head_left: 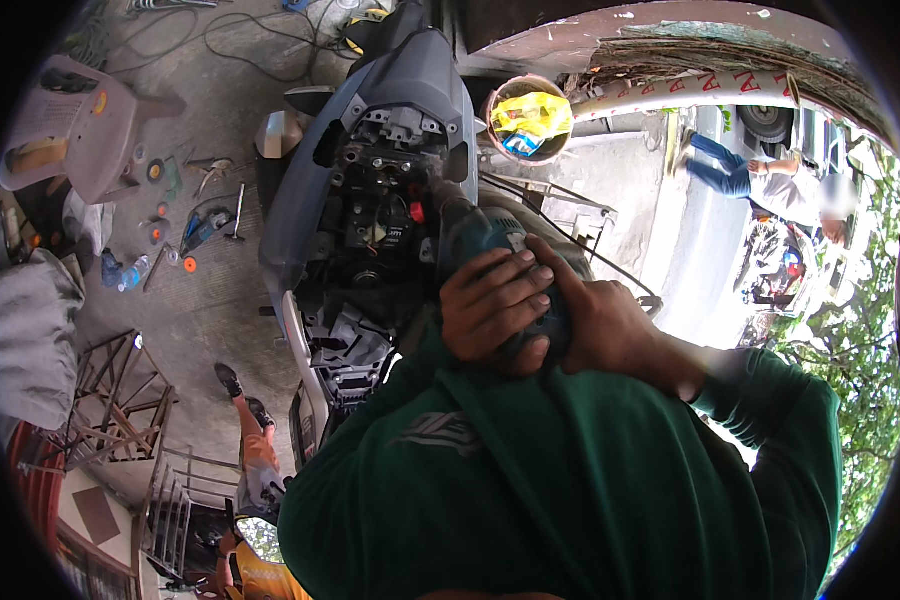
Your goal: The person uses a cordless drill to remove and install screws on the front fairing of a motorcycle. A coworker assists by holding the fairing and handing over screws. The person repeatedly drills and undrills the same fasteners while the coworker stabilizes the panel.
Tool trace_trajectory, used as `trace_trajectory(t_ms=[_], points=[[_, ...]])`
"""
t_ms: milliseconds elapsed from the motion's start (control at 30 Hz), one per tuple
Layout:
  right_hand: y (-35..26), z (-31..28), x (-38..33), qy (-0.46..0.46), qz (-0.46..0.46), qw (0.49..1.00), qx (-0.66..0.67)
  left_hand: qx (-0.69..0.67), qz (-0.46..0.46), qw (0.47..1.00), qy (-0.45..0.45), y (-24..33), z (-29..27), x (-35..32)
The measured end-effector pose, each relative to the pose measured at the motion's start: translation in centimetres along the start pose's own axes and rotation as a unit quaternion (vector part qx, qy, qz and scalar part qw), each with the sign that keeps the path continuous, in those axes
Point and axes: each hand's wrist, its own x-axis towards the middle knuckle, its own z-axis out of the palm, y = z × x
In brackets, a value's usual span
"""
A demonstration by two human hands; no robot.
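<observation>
Both hands clasp a teal power tool (490, 245) held against the open front of a scooter (380, 210); the left hand (495, 305) wraps its fingers (505, 285) shut over the tool's body, the right hand (610, 320) closed on it from the other side — touching the left; green sleeves (570, 470) fill the lower view; hand tools (205, 225) lie on the floor (220, 300) to the left, well apart.

Floor: you stand over a grey concrete floor (205, 300) in daylight | Left: a pale plastic chair (80, 125) and scattered hand tools (205, 225) | Lower left: metal frames (110, 400) | Top: a round bucket (527, 118) holding yellow bags | Right: sunlit pavement (705, 250), green foliage (855, 370)
</observation>
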Motion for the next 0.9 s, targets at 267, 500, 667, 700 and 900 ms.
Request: trace_trajectory(t_ms=[267,500,667,700,900], points=[[0.4,-0.5,0.2,0.017,-0.022,1.0,-0.013,0.01,0.006,1.0,0.01,-0.3,0.4,0.4],[0.7,-0.4,0.2,0.017,-0.025,0.999,-0.024,0.017,-0.008,1.0,0.001,0.1,0.4,0.2],[0.5,-0.6,0.2,0.021,-0.023,0.999,-0.008,0.015,-0.018,1.0,0.004,0.2,0.4,0.6],[0.5,-0.7,0.1,0.021,-0.022,0.999,-0.008,0.015,-0.018,1.0,0.003,0.2,0.5,0.7],[0.5,-1.2,0.2,0.034,-0.035,0.999,-0.016,0.011,-0.015,1.0,0.0,-0.2,0.5,1.2]])
